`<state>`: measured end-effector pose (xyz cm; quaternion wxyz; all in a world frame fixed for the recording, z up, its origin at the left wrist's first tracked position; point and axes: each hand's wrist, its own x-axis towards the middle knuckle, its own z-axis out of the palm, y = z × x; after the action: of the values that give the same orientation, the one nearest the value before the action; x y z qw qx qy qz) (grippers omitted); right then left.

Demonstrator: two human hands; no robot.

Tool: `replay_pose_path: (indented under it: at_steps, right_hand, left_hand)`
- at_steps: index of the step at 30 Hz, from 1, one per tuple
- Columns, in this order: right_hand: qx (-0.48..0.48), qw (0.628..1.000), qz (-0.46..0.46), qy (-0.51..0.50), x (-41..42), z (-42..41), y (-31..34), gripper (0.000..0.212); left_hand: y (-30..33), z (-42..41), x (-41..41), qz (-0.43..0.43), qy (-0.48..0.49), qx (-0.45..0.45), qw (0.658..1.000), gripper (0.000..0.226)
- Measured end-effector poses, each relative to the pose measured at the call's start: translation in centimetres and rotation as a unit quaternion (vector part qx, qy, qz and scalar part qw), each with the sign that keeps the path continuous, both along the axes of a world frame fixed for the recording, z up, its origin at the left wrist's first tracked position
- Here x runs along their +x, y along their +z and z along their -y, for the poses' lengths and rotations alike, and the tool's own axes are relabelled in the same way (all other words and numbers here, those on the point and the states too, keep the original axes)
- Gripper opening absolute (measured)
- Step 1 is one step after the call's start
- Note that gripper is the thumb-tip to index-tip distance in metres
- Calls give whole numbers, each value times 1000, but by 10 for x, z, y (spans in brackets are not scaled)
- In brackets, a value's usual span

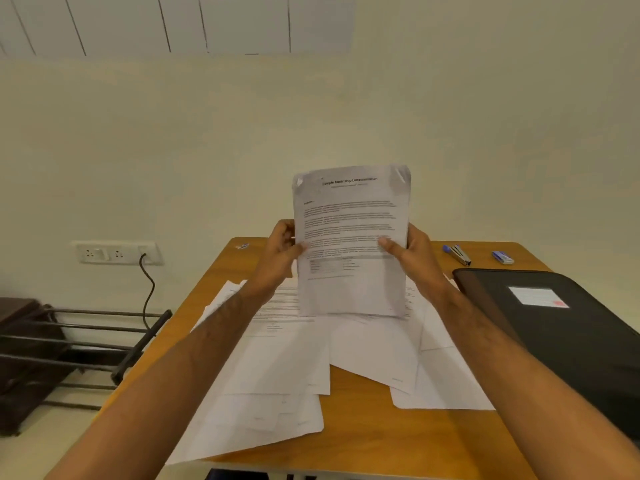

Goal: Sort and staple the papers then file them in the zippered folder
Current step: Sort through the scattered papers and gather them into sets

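Above the middle of the wooden table (349,445), in the single head view, a printed set of papers (351,237) is being held upright, its lower edge hanging just over the loose sheets (277,375) that are lying fanned and overlapping across the tabletop. Its left edge is being pinched by the left hand (282,249), thumb on the printed face, and its right edge is being gripped in the same way by the right hand (412,256). Sorting appears to be the step in hand, with the lifted set being squared or read; whether it is one sheet or several cannot be told. Stapling is judged not yet begun: the stapler (458,254) is lying untouched at about two o'clock, with a small blue object (503,257) beside it. At three o'clock the black zippered folder (571,327) is lying flat and closed. Next, the edges are probably needing to be aligned and the stapler fetched.
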<state>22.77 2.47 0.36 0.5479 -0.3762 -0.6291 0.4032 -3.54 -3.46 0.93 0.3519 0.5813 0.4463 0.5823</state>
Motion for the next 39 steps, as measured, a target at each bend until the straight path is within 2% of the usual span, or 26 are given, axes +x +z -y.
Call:
replay_pose_path:
  at_steps: [3, 6, 8, 10, 12, 15, 18, 22, 26, 29, 30, 32, 36, 39]
  right_hand:
    - [37, 996, 3, -79, -3, -13, 10, 30]
    - [-33, 997, -33, -65, -7, -28, 6, 39]
    - [-123, 989, -76, -22, -17, -27, -8, 43]
    - [-205, 973, -107, -6, -31, -19, -29, 43]
    - [-264, 953, -149, -7, -41, -14, -48, 43]
    - [-303, 938, -166, -11, -53, -11, -68, 40]
    - [-305, 932, -196, 9, -57, -8, -81, 41]
    - [-255, 946, -196, 43, -55, -4, -88, 44]
    - [-239, 947, -212, 38, -55, -5, -94, 43]
    - [-229, 952, -196, 45, -59, 0, -90, 39]
    - [-230, 952, -195, 57, -59, 1, -87, 39]
    - [-239, 947, -194, 86, -60, 1, -83, 42]
    - [-239, 943, -196, 121, -57, 1, -64, 41]
    - [-226, 942, -212, 131, -56, 2, -50, 41]
  left_hand:
    - [-7, 4, -39, -27, 102, -3, 994, 28]
    - [-28, 13, -88, -63, 199, -92, 974, 26]
    - [-44, 24, -108, -105, 194, -160, 962, 25]
    - [-59, 31, -117, -166, 183, -190, 950, 28]
    - [-74, 31, -122, -206, 182, -204, 940, 41]
    - [-88, 28, -122, -243, 187, -218, 926, 60]
    - [-98, 22, -120, -274, 190, -212, 918, 75]
    - [-108, 16, -125, -255, 199, -222, 920, 73]
    - [-108, 18, -118, -285, 208, -206, 913, 63]
    - [-106, 23, -118, -303, 202, -192, 911, 42]
    - [-105, 24, -118, -288, 194, -179, 920, 34]
    - [-95, 26, -116, -205, 173, -146, 952, 26]
    - [-59, 28, -112, -79, 146, -83, 983, 30]
    - [-39, 30, -105, -12, 128, -54, 990, 35]
